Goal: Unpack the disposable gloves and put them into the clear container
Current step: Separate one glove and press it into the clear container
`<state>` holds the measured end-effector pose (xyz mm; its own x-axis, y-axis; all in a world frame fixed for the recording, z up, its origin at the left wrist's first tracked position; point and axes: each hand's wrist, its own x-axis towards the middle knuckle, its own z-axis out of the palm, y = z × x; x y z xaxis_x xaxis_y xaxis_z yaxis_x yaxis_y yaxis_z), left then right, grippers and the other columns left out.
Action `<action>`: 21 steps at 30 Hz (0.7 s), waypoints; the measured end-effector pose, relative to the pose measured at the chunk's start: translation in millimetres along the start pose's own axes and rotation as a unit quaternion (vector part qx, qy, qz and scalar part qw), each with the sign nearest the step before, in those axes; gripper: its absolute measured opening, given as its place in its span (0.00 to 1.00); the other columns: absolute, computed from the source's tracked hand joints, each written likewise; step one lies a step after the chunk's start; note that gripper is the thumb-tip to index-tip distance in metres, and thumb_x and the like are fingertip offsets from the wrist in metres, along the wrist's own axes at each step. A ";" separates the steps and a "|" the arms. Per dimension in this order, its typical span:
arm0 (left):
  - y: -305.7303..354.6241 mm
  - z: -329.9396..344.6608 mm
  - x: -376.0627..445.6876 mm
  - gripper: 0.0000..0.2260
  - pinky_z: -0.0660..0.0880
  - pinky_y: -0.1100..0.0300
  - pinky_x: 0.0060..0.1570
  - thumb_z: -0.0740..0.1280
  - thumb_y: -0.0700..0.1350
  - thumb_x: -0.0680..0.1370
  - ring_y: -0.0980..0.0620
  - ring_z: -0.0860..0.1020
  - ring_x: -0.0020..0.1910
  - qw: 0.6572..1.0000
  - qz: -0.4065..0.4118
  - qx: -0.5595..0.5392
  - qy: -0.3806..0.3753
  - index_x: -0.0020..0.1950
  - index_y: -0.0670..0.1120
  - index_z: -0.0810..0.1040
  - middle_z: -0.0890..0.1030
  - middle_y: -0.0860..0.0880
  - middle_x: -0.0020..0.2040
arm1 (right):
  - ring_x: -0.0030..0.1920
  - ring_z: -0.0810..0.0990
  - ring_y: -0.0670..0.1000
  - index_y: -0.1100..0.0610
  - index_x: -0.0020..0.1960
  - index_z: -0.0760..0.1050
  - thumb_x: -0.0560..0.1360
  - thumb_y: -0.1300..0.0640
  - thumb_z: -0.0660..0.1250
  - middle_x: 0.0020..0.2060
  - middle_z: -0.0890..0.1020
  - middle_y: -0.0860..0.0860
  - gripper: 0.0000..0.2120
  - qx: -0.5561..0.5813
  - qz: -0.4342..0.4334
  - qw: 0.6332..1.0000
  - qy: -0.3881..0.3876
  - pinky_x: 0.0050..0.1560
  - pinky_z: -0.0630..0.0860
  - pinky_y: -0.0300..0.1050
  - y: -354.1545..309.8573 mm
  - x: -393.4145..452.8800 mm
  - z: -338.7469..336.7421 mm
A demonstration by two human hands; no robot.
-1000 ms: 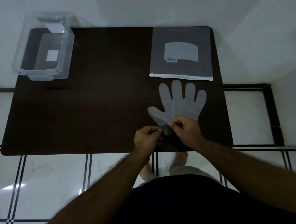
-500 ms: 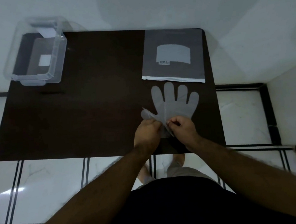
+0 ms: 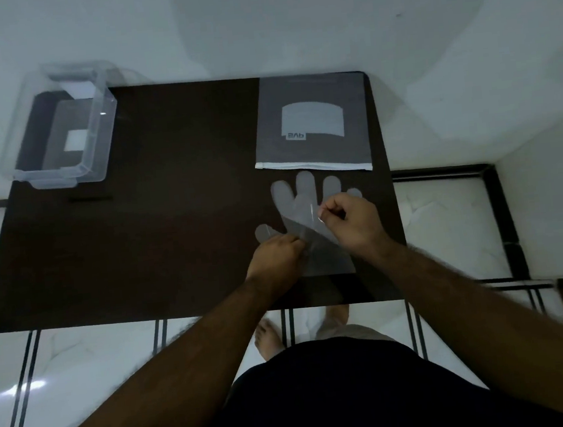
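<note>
Thin see-through disposable glove lies flat near the table's right edge, fingers pointing at the grey zip pouch. Left hand pinches its cuff side, right hand pinches a layer higher up. Pouch label isn't readable. Clear container sits on the far-left corner, bare tabletop between.

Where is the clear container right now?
In the head view, the clear container sits on the dark table's far-left corner, well apart from both hands.
</note>
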<state>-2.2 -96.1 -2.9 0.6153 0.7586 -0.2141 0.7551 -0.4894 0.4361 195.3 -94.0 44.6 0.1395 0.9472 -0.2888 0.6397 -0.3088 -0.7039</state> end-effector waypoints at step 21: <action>29.4 -30.5 55.6 0.16 0.76 0.46 0.62 0.68 0.54 0.82 0.46 0.76 0.64 0.970 -0.007 0.112 -0.216 0.68 0.52 0.78 0.77 0.49 0.66 | 0.47 0.82 0.43 0.52 0.51 0.82 0.81 0.57 0.72 0.45 0.83 0.45 0.01 -0.060 -0.085 0.992 0.070 0.49 0.77 0.36 -55.5 46.5 -113.9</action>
<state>47.3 -55.2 24.7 0.6056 0.5377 -0.5866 0.7642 -0.5986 0.2403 252.3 -22.9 144.2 0.1196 0.9901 -0.0738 0.7470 -0.1387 -0.6502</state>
